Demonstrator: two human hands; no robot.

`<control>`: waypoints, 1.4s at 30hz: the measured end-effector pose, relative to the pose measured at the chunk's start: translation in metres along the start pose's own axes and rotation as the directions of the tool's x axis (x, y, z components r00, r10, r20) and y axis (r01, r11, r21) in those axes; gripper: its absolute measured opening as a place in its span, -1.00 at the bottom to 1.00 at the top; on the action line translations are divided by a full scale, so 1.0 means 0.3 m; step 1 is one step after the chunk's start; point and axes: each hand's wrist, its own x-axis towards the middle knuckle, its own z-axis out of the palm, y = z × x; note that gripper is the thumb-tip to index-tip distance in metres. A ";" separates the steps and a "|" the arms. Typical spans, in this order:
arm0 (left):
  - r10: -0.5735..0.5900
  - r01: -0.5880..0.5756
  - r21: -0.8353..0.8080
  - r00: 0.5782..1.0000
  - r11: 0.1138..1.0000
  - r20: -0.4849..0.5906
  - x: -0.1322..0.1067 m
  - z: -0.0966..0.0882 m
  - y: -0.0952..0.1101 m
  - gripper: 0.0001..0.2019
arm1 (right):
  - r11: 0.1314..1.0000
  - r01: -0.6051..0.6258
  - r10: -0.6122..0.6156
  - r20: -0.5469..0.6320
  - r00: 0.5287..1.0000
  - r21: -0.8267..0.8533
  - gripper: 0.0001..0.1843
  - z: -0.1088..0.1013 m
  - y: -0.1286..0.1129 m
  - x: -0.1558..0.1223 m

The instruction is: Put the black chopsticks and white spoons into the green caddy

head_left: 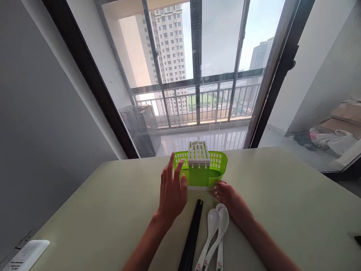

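Reading clock directions from the green basket (199, 177), set upright close to the far edge of a pale green table (126, 203). Bounded at twelve o'clock by that edge, with a dark door frame (94, 79) to either side of the view beyond and a balcony railing (218, 99) farther out. Bounded by slanting side edges toward nine and three o'clock, with broad stretches of tabletop for moving on both flanks. Tighter at six o'clock, taken up by black chopsticks (193, 237), and between five and six by white spoons (222, 224), fanned and overlapping.

Cannot follow chopsticks or spoons past the bottom border. Cannot see the rearmost spoon whole, lying partly beneath the others. Cannot make out all of the basket's end toward nine o'clock, masked by the left hand (172, 194). Cannot name for certain a white object (29, 254), cropped by the border between eight and nine o'clock.

At eight o'clock, spread wide on the left, with fingers apart and pointing upward; overlapping the basket in view, with contact unclear. At four o'clock, on the right hand (228, 195), curled in at the fingers, touching the basket's lower corner; unclear whether gripping or merely resting there. Capped at the basket's middle by a white slotted top (199, 152).
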 end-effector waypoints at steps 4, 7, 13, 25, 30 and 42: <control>-0.071 0.072 -0.038 0.997 0.997 0.038 -0.038 0.026 -0.122 -0.36 | 1.000 0.009 -0.009 -0.019 1.000 -0.008 -0.74 0.004 0.000 -0.001; -0.043 0.049 -0.042 0.991 0.998 0.130 -0.052 0.043 -0.164 -0.25 | 1.000 0.002 -0.003 -0.032 0.999 -0.012 -0.75 0.003 -0.001 0.001; -0.073 0.089 -0.101 0.986 0.991 0.153 -0.065 0.035 -0.132 -0.26 | 0.999 0.025 -0.026 -0.031 0.999 -0.019 -0.73 0.022 -0.023 -0.021; -0.018 0.015 0.027 0.989 1.000 0.149 -0.081 0.038 -0.095 -0.22 | 0.995 -0.032 0.043 0.126 0.991 -0.089 -0.60 0.082 -0.075 -0.097; -0.059 0.060 -0.082 0.998 0.995 0.019 -0.120 0.058 -0.113 -0.29 | 0.993 -0.004 0.021 0.144 0.989 -0.114 -0.56 0.089 -0.078 -0.104; -0.288 0.373 -0.113 0.845 0.921 0.451 -0.252 0.015 -0.129 -0.68 | 0.960 0.178 -0.166 0.071 0.984 -0.214 -0.64 0.072 -0.124 -0.112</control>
